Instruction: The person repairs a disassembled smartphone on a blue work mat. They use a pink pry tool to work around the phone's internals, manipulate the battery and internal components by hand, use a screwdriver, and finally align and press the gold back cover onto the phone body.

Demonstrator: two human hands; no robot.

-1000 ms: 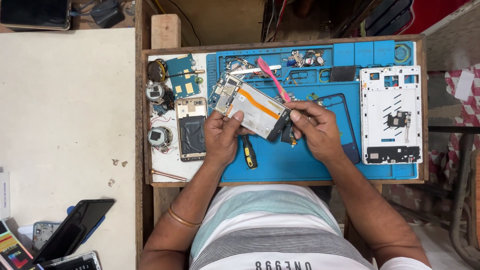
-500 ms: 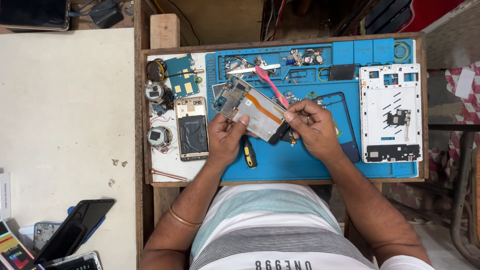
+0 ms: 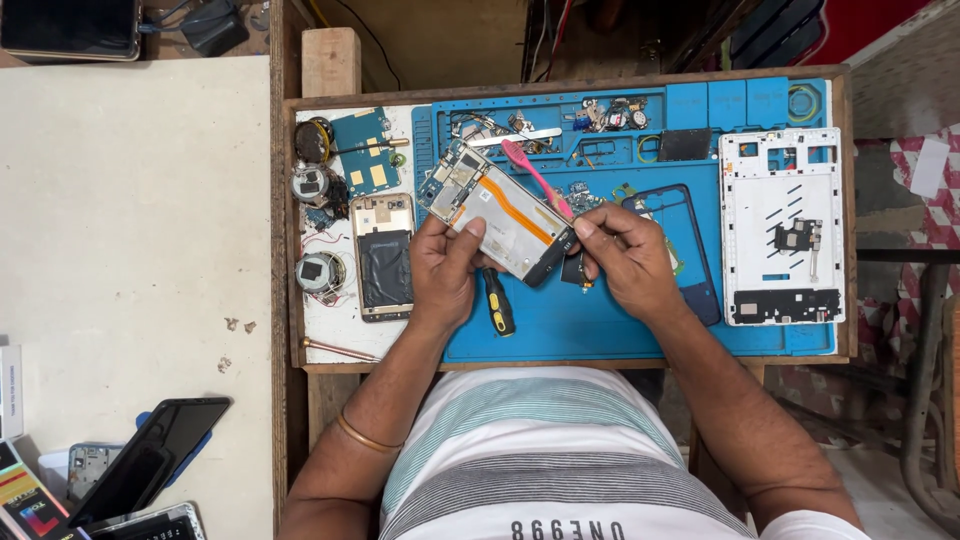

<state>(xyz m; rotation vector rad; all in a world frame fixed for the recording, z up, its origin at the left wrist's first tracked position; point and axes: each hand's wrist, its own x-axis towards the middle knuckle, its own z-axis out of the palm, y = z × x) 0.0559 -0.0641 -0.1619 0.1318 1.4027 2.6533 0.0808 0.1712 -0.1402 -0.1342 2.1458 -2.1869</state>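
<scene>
My left hand (image 3: 445, 270) grips an opened phone body (image 3: 505, 215), its back off, showing a silver battery with an orange strip and the circuit board at the upper left end. My right hand (image 3: 625, 260) holds the phone's lower right end with thumb and fingers. Both hands hover over the blue repair mat (image 3: 620, 330). A pink tool (image 3: 530, 175) lies just behind the phone. A yellow-and-black screwdriver (image 3: 498, 305) rests on the mat under my left hand.
A white phone frame (image 3: 782, 225) lies at the mat's right. A second opened phone (image 3: 382, 258), small round parts (image 3: 318, 272) and a green circuit board (image 3: 365, 165) sit on the left. A dark phone bezel (image 3: 690, 250) lies by my right hand. Other phones (image 3: 150, 460) rest lower left.
The phone has been tilted and shifted slightly; my right hand has moved in to grip its lower right end, and my left thumb now presses on the battery.
</scene>
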